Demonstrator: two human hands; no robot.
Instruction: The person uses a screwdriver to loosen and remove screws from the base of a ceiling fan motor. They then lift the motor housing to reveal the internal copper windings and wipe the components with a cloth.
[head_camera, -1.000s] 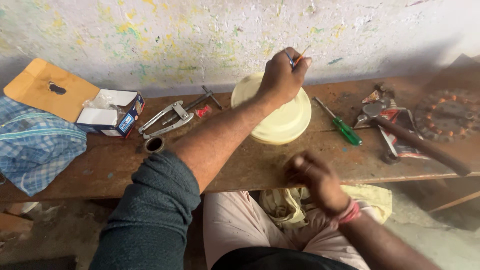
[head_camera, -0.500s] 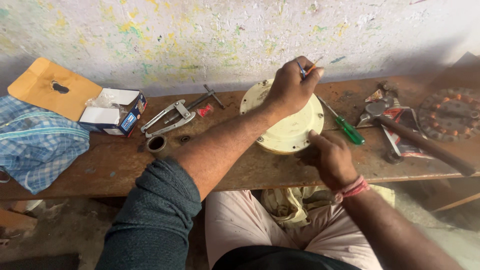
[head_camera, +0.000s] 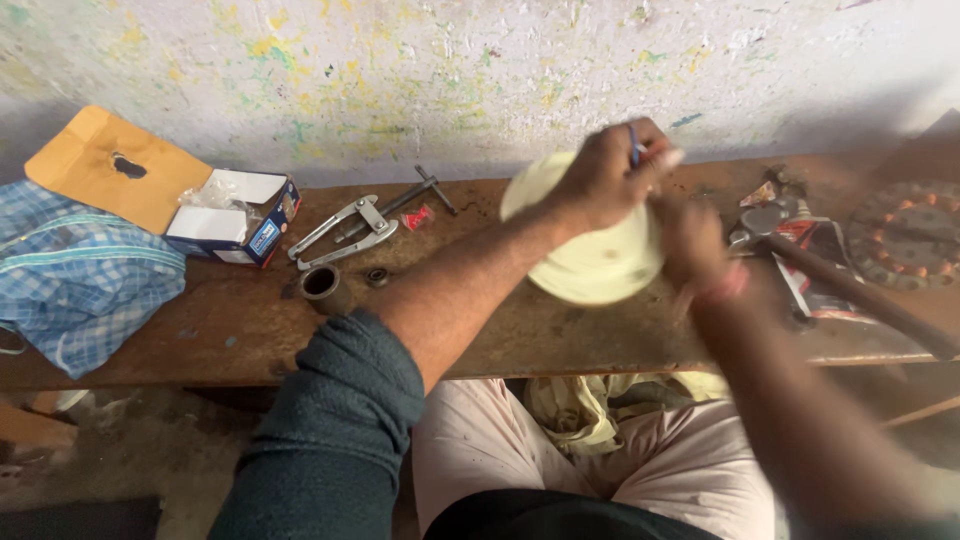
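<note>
Up near the bench's back edge, pale yellow round cover (head_camera: 590, 265) tilting, left hand (head_camera: 600, 180) gripping its top rim, pinching a thin blue-handled tool (head_camera: 633, 145), right hand (head_camera: 693, 238) blurred, clasping the right side.

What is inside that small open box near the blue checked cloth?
The small open box shows crumpled clear plastic wrapping at its top. Anything beneath the wrapping is covered and cannot be seen.

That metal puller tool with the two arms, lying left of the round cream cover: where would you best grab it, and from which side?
Probably by its two long arms near their middle, coming from above. The metal puller lies flat on the wooden bench, its arms close together, so fingers could close across both at once. The box sits to its left and a small ring in front, so straight down looks the clearest way in.
</note>
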